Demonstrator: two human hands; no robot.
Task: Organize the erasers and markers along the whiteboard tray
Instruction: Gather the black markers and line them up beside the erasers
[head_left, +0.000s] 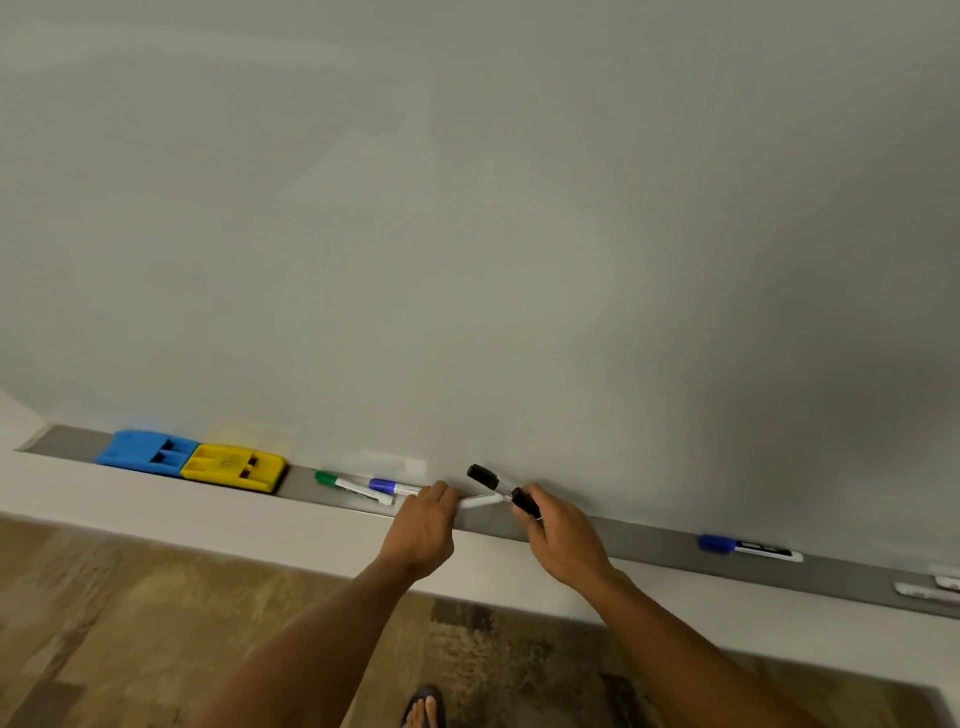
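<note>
Along the tray (332, 506), two black-capped markers cross: the right hand (563, 545) clamps one (524, 503), cap toward 10 o'clock; the left hand (423, 530) pinches the other (485, 480) by its white barrel. Labels are unreadable.

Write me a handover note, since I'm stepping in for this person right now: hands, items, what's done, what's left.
Left hand: closed on a white marker barrel at the tray.
Right hand: holding a black-capped marker; a second black-capped marker crosses it, grip unclear.
Done: blue eraser and yellow eraser sit side by side at the tray's left end; green marker and purple marker lie just right of them.
Left: set down the held markers by that group, then bring over the blue marker and whatever lies at the far right edge.
</note>
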